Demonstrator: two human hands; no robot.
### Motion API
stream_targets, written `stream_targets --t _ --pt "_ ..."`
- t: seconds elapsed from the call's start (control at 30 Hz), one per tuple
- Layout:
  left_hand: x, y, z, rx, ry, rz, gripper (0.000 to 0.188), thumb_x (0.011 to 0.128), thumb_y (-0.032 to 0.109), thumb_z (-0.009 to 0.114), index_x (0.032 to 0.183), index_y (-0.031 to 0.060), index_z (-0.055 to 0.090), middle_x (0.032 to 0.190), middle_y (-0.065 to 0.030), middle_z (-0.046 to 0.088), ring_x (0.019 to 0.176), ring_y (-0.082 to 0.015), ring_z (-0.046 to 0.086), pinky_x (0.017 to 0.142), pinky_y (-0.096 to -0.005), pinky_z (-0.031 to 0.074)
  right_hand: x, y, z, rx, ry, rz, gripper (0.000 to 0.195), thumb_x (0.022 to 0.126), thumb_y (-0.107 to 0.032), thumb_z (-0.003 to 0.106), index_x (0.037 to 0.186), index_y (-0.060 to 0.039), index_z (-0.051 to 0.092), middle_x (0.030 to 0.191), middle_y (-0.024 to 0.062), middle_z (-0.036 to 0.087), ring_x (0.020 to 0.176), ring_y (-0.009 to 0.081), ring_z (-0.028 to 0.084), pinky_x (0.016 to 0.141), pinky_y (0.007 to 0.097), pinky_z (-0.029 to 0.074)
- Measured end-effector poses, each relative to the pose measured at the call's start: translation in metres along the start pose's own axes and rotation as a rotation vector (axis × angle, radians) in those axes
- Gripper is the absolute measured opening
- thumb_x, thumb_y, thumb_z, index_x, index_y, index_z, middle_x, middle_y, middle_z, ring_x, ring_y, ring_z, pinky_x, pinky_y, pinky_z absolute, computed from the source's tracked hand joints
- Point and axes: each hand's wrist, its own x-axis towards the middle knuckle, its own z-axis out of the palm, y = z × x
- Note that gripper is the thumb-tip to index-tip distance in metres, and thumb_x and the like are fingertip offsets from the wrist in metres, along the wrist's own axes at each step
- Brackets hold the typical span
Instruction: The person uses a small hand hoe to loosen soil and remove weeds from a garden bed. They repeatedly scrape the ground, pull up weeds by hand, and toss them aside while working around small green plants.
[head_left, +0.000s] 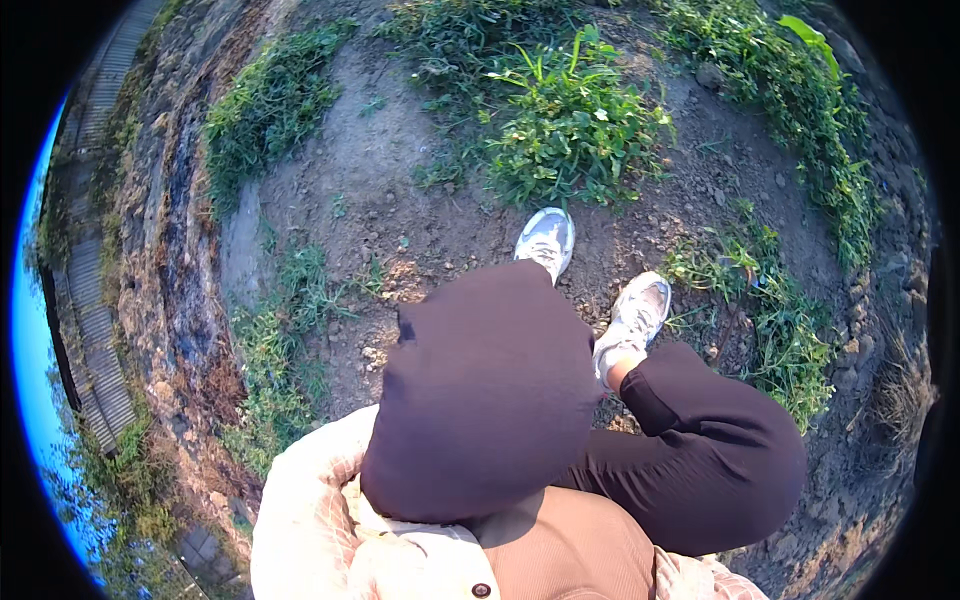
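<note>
Neither of my hands is in view. A light sleeve (300, 502) runs down my left side, and its end is hidden behind my raised knee. Before me are my legs in dark trousers (487, 390), one knee up close to the camera and the other leg bent out to the right. My two light sneakers, one (546, 238) at the middle and one (641, 307) to its right, rest on bare soil. A leafy green plant clump (574, 135) grows just beyond the toes.
Low weeds (274, 112) grow at the upper left, with more weeds (787, 105) at the upper right. Dry, rough soil (161, 300) lies on the left. Past it is a corrugated sheet (97, 315). Clods (862, 352) lie at the right.
</note>
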Motion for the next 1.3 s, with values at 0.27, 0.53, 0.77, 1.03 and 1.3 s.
stream_targets --t 0.27,0.53,0.77,1.03,1.3 --pt "-0.045 -0.036 0.084 -0.155 0.068 -0.118 0.034 0.082 0.033 0.051 0.102 0.0103 0.067 0.102 -0.0141 0.065 0.095 -0.0320 0.063 0.080 -0.0419 0.050 0.011 0.012 -0.024 0.027 0.019 -0.048 0.025 0.087 -0.028 0.064 0.090 -0.0032 0.062 0.063 -0.0038 0.051 0.052 0.0047 0.040 0.048 0.0239 0.035" --pt "-0.054 -0.042 0.178 -0.211 0.174 -0.189 0.034 0.082 0.033 0.051 0.101 0.0094 0.067 0.100 -0.0145 0.065 0.093 -0.0329 0.064 0.078 -0.0428 0.050 0.022 0.028 -0.051 -0.007 0.033 -0.072 0.026 0.087 -0.029 0.064 0.090 -0.0031 0.062 0.063 -0.0038 0.051 0.052 0.0048 0.041 0.048 0.0240 0.035" --pt "-0.021 0.015 0.135 -0.173 0.431 0.014 0.046 0.077 0.036 0.058 0.112 0.0058 0.055 0.109 -0.0155 0.057 0.099 -0.0318 0.059 0.079 -0.0418 0.048 0.025 0.042 -0.074 -0.021 0.051 -0.097 0.027 0.087 -0.029 0.064 0.090 -0.0030 0.062 0.064 -0.0038 0.051 0.052 0.0050 0.041 0.048 0.0240 0.035" --pt "-0.039 -0.031 0.093 -0.812 0.967 -0.538 0.052 0.074 0.025 0.066 0.118 0.0065 0.046 0.115 -0.0166 0.054 0.106 -0.0310 0.055 0.090 -0.0405 0.045 0.044 0.029 -0.083 0.065 0.076 -0.128 0.027 0.087 -0.030 0.064 0.091 -0.0029 0.062 0.064 -0.0037 0.052 0.052 0.0051 0.042 0.048 0.0241 0.035" --pt "-0.155 -0.180 -0.098 -1.255 1.732 -0.368 0.040 0.084 0.020 0.062 0.117 -0.0003 0.052 0.111 -0.0143 0.061 0.096 -0.0240 0.059 0.085 -0.0316 0.046 0.124 -0.059 -0.137 0.074 0.024 -0.361 0.028 0.087 -0.031 0.064 0.091 -0.0028 0.062 0.064 -0.0037 0.052 0.052 0.0053 0.042 0.048 0.0241 0.035"
